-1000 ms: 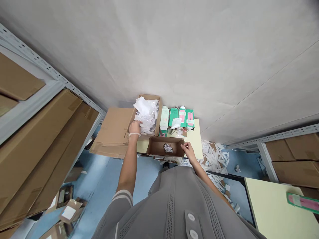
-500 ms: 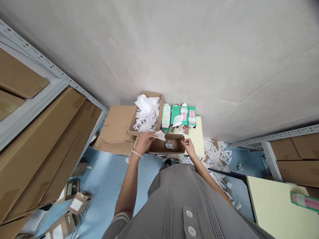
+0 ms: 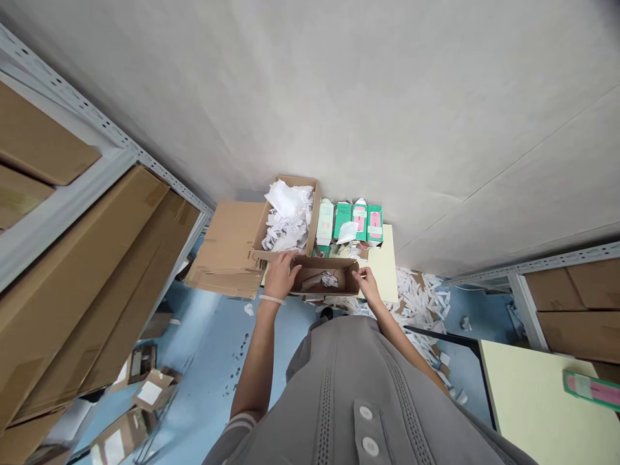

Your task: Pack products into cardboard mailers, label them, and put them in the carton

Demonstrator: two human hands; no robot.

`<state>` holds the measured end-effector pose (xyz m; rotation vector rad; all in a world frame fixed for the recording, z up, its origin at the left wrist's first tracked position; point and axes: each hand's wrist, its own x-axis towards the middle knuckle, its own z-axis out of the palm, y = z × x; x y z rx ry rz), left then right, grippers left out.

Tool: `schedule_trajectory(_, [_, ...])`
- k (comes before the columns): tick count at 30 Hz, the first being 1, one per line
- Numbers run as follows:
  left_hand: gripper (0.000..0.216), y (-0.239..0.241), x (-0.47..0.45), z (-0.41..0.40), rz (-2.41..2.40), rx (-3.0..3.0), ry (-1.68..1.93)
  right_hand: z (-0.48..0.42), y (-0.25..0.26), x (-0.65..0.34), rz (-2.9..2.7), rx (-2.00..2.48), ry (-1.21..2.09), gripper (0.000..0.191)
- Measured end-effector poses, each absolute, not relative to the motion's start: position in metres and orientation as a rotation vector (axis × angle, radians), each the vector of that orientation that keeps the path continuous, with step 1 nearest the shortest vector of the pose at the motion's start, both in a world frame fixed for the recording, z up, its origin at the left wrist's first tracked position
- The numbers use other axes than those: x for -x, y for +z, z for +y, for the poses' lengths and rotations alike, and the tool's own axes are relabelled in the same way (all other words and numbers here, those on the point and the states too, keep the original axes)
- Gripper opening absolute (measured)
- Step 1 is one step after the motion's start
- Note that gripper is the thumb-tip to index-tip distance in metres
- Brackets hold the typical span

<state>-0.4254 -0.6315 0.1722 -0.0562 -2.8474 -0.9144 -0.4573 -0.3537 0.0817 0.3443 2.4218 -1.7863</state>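
A small open brown cardboard box point(image 3: 312, 265) sits at the near edge of a pale yellow table point(image 3: 382, 265), with crumpled white packets inside it. My left hand point(image 3: 281, 276) grips the box's left end, fingers curled over the rim. My right hand point(image 3: 367, 285) pinches its right end. Behind it stands a taller cardboard box point(image 3: 310, 213) heaped with white plastic packets point(image 3: 287, 216). To that box's right is a row of green and pink cartons point(image 3: 353, 223).
Flattened cardboard sheets point(image 3: 227, 252) lie stacked left of the table. Metal shelving with large cardboard boxes point(image 3: 77, 271) stands on the left and another rack on the right point(image 3: 557, 303). White paper scraps point(image 3: 421, 300) litter the blue floor. A second pale table point(image 3: 537, 400) holds a green carton point(image 3: 591, 387).
My left hand left the packet box, carried a white packet over to the small box, and now grips that box's left end. My right hand stayed at the right end.
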Motion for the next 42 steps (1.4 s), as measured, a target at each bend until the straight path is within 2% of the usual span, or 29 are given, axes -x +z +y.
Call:
schedule_trajectory(9, [0.05,0.136,0.414,-0.643,-2.946,-0.174,-1.073,-0.36,0.083,0.45,2.444,-0.446,-1.801,0.031])
schedule_trajectory(16, [0.056,0.125,0.41,-0.643,-2.935,-0.053,-1.05,-0.364,0.084,0.423,2.45,-0.568,-1.868,0.028])
schedule_trajectory(22, [0.046,0.137,0.421,-0.614,-2.973,0.018,-1.037,-0.355,0.095,0.396,2.53,-0.565,-1.946,0.03])
schedule_trajectory(32, [0.045,0.179,0.428,-0.508,-2.982,0.375,-1.133,-0.265,0.129,0.339,2.701,-0.993,-2.063,0.037])
schedule_trajectory(42, [0.044,0.167,0.35,-0.323,-2.992,0.942,-1.268,-0.125,0.124,0.181,2.75,-1.57,-2.044,0.04])
